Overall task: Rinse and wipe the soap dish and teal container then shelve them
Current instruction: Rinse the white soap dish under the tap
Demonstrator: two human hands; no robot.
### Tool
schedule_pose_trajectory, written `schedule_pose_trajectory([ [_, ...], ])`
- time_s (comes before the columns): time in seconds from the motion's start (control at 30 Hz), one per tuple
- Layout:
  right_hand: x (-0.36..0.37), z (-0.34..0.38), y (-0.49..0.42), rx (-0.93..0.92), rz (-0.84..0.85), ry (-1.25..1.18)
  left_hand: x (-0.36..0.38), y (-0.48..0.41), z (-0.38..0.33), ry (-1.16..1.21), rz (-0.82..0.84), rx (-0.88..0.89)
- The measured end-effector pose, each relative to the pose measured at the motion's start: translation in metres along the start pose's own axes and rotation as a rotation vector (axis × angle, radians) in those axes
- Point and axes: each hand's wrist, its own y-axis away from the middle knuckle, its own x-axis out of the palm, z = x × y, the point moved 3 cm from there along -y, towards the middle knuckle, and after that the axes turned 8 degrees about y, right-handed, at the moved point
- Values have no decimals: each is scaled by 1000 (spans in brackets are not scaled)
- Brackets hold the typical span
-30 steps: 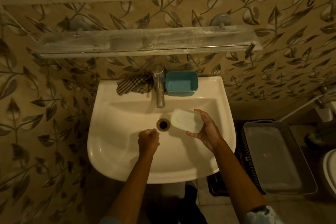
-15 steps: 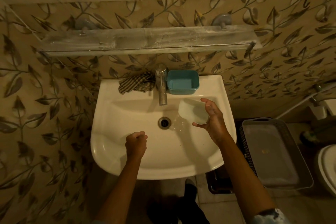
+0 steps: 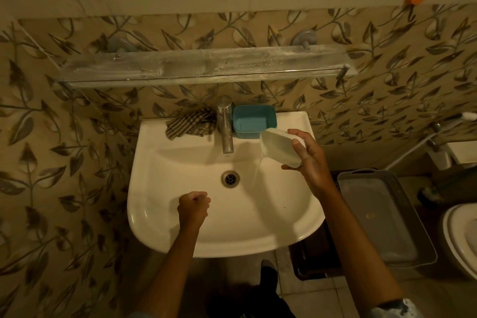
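Right of centre over sink (image 3: 160,214) | right hand (image 3: 313,162) grips tilted soap dish (image 3: 280,147); water (image 3: 259,166) pours | left hand (image 3: 193,206) fisted, empty

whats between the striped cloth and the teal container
The metal tap stands between the striped cloth and the teal container, as the head view shows.

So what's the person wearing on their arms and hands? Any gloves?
No gloves. The left hand and right hand are bare, and so are both forearms. No watch, ring or bracelet shows. At the picture's bottom edge, the right sleeve is pale blue-grey with dark speckles. Only a sliver of the left sleeve shows, in a similar pale blue.
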Motion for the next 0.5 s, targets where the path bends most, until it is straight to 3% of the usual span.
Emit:
schedule_pose_trajectory([
  [0.5, -8, 52, 12, -370, 69, 254, 8, 2, -11, -2, 30, 13],
])
